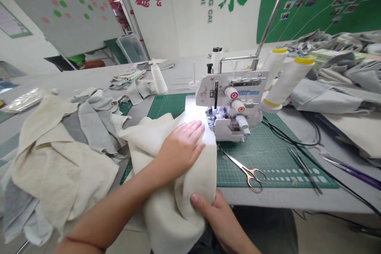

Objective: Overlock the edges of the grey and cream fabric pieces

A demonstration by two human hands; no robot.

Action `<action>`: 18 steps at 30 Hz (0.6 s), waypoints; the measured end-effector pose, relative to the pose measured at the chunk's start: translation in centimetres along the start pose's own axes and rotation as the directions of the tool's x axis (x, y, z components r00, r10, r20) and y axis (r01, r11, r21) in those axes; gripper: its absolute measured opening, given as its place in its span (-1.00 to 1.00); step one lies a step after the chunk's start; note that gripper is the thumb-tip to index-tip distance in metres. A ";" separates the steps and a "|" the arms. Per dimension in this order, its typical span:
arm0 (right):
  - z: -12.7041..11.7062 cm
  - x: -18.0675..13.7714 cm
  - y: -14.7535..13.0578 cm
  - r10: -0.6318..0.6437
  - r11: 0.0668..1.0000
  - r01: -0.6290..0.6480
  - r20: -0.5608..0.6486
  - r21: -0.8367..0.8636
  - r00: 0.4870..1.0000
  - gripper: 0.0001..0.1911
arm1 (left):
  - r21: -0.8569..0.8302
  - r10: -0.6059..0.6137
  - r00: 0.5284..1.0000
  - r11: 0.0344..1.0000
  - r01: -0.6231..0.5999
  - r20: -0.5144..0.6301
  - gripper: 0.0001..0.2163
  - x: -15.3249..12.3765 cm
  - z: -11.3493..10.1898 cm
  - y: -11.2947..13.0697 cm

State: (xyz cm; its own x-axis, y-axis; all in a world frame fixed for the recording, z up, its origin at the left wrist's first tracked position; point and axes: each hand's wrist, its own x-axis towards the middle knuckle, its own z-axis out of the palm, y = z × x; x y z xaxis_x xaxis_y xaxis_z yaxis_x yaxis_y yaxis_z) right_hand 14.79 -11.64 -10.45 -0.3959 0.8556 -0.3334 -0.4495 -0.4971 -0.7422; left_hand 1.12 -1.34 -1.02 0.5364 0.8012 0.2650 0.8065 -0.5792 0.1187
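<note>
A cream fabric piece point(166, 214) runs from the needle area of a white overlock sewing machine point(208, 91) down over the table's front edge. My left hand point(183, 147) lies flat on the cloth just left of the presser foot, fingers stretched toward the machine. Lower down, near the table edge, my right hand point(212, 210) grips the cloth's right edge, its thumb on top and the other fingers hidden beneath. A lamp brightly lights the cloth beside the needle. The needle itself is too small to make out.
Scissors point(245, 170) and tweezers point(306, 170) lie on the green cutting mat point(285, 151). Purple-handled tools point(354, 170) and black cables point(285, 139) are at right. Thread cones point(288, 79) stand behind the machine. Grey and cream cloth scraps point(59, 154) pile up at left.
</note>
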 end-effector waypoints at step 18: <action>0.5 0.1 -0.5 0.033 0.999 -0.033 0.003 0.042 0.999 -0.49 | -0.027 -0.009 1.000 1.000 0.009 0.002 -0.55 0.2 -0.1 -0.5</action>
State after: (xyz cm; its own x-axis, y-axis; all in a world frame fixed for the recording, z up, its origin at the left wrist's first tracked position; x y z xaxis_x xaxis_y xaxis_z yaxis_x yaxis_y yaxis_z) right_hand 14.55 -11.39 -9.84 -0.4127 0.8385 -0.3557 -0.4695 -0.5305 -0.7058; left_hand 0.77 -0.91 -0.95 0.5292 0.8069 0.2624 0.8044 -0.5756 0.1474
